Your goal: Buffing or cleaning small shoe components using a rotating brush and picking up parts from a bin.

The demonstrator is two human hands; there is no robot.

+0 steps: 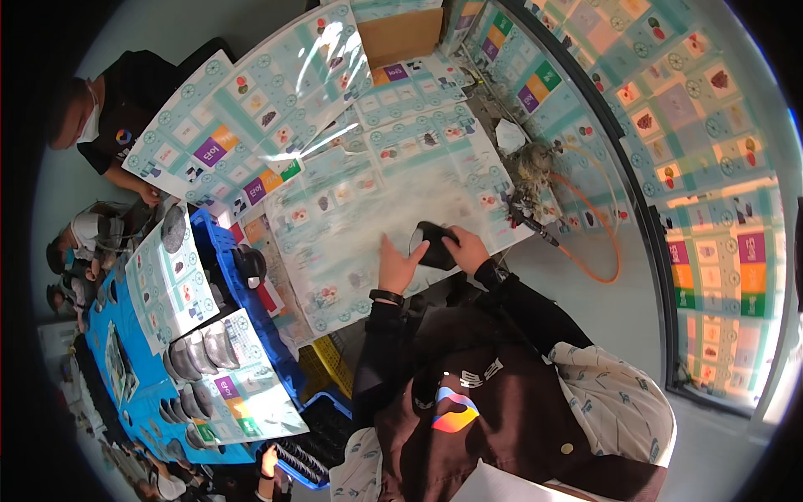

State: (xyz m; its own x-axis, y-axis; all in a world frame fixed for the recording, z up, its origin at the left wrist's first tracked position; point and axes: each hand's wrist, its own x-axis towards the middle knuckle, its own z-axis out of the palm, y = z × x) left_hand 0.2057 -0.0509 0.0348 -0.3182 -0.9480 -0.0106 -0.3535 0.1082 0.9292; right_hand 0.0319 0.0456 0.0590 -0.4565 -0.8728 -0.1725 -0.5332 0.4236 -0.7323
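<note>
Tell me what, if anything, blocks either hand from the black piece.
Nothing visible does: the right hand holds the black piece on its right side, and the left hand has its thumb at the opposite edge.

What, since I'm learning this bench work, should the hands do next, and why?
Perhaps settle the dark piece in the left hand, freeing the right hand: both hands are at the piece, and the black tool beside the orange hose lies nearer the right.
</note>
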